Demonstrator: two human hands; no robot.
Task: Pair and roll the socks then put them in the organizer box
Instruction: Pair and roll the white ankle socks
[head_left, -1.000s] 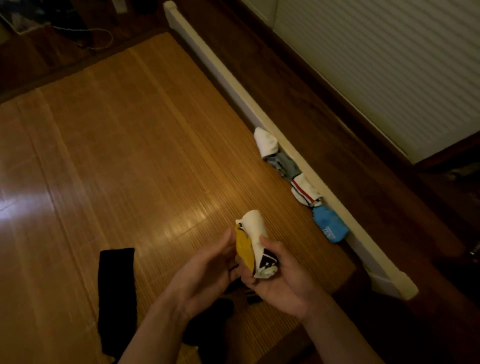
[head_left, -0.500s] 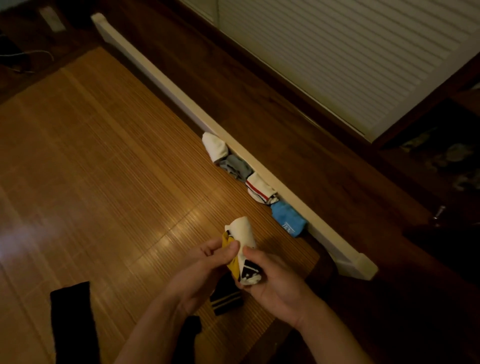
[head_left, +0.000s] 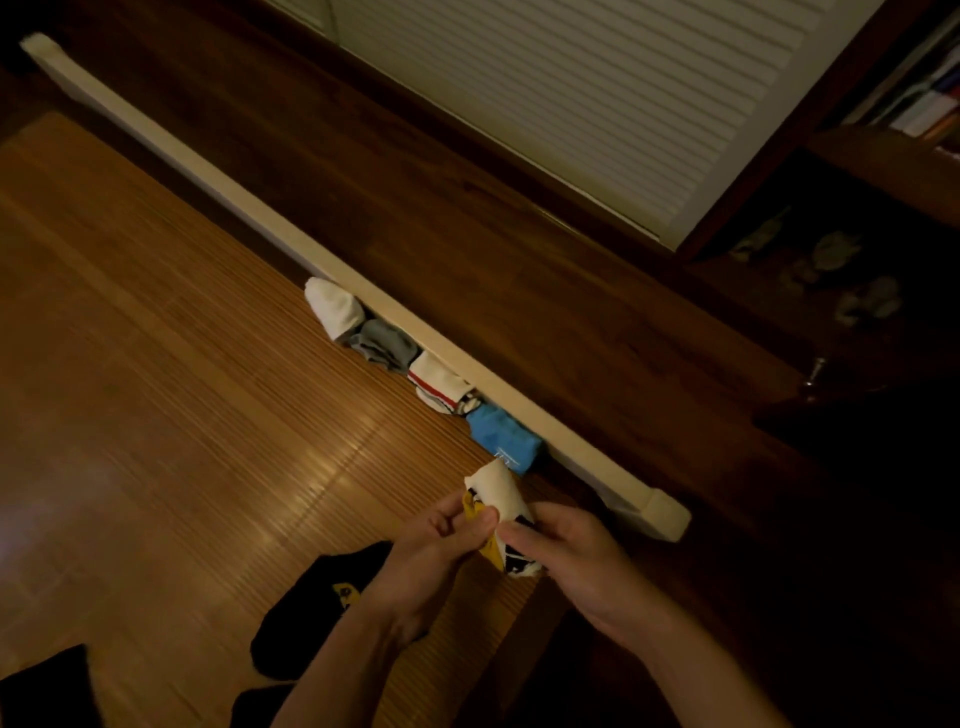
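A rolled white sock bundle (head_left: 497, 491) with yellow and black parts is held between both hands above the bamboo mat. My left hand (head_left: 434, 551) pinches its yellow edge from the left. My right hand (head_left: 566, 551) grips its lower end from the right. Several rolled pairs lie in a row against the cream rail (head_left: 363, 291): a white roll (head_left: 335, 309), a grey roll (head_left: 384, 345), a white roll with a red stripe (head_left: 441, 384) and a blue roll (head_left: 501, 436). No organizer box is plainly visible.
A loose black sock with a yellow mark (head_left: 322, 603) lies on the mat (head_left: 156, 389) under my left forearm. More black fabric (head_left: 47, 686) sits at the bottom left. Dark wood floor and a white slatted panel (head_left: 597, 88) lie beyond the rail.
The view has swung right and forward. My hands carried the bundle closer to the blue roll, and my left fingers now pinch the yellow edge.
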